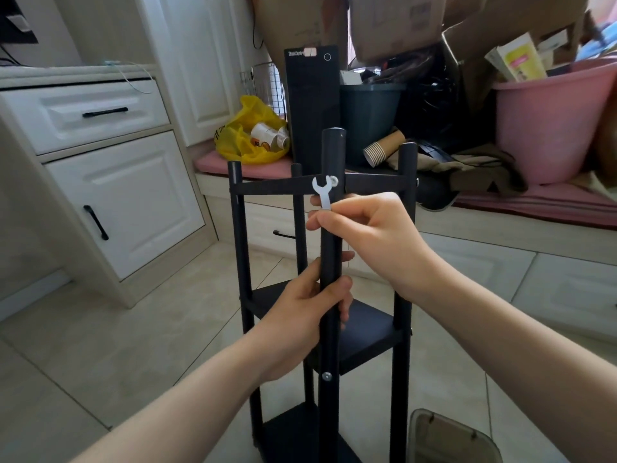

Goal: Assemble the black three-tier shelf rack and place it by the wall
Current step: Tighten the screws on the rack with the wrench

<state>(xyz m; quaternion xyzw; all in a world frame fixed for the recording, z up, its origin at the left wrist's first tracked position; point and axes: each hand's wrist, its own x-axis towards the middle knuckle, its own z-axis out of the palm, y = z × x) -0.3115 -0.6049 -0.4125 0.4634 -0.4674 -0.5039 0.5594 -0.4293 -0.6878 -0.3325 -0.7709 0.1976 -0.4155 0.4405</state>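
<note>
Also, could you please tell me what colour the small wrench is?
Pale silver; the wrench shows best in the head view, pinched by the right hand.

1. You are in a home: a room with white panelled cabinets [133, 202] and a drawer [50, 115] with a black handle, on a pale tiled floor [100, 345].
2. Ahead of you a low built-in bench [484, 223] carries a pink cushion [230, 166].
3. It serves as household storage: cardboard boxes [394, 25], a pink tub [551, 128], a yellow plastic bag [245, 110], stacked paper cups [384, 149] and a black computer tower [312, 101] crowd the bench.
</note>
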